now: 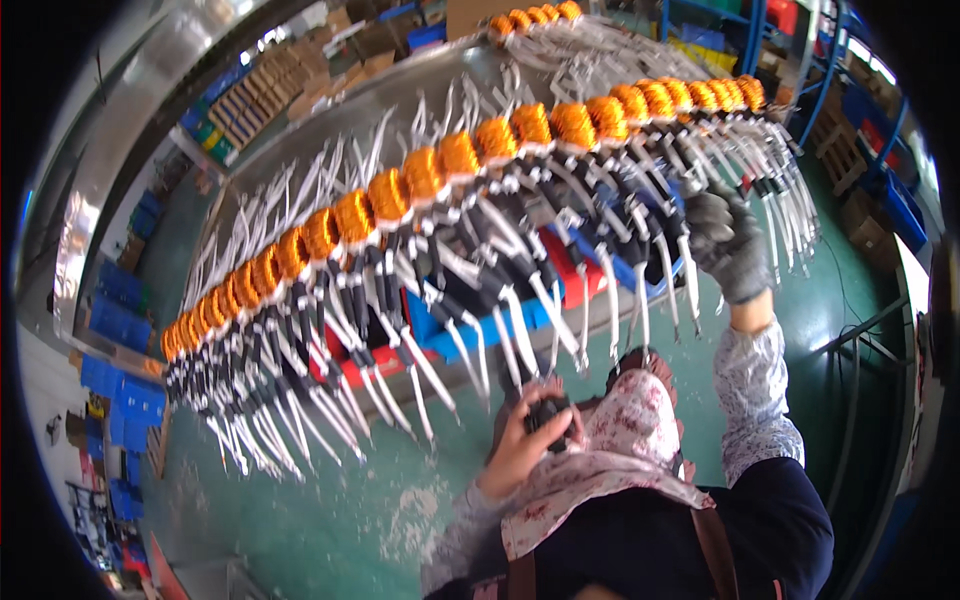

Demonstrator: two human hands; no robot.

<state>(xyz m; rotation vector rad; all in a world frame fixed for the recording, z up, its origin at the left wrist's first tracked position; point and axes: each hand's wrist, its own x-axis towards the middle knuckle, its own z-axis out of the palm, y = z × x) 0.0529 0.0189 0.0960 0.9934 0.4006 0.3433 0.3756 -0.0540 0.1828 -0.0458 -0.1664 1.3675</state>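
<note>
A long row of copper-coloured wire coils lies along the table edge. White sleeved leads with black sleeve sections hang from it toward me. My right hand, in a grey glove, is among the leads near the right end of the row. Its fingers are curled, and what they hold, if anything, is hidden. My left hand, bare, is close to my body, below the hanging lead ends. It is closed around a small black object whose kind I cannot make out.
The coils rest on a metal table, with more coils at its far side. Red and blue bins stand beneath the leads. Blue shelving rises at the right, and wooden pallets stand far left.
</note>
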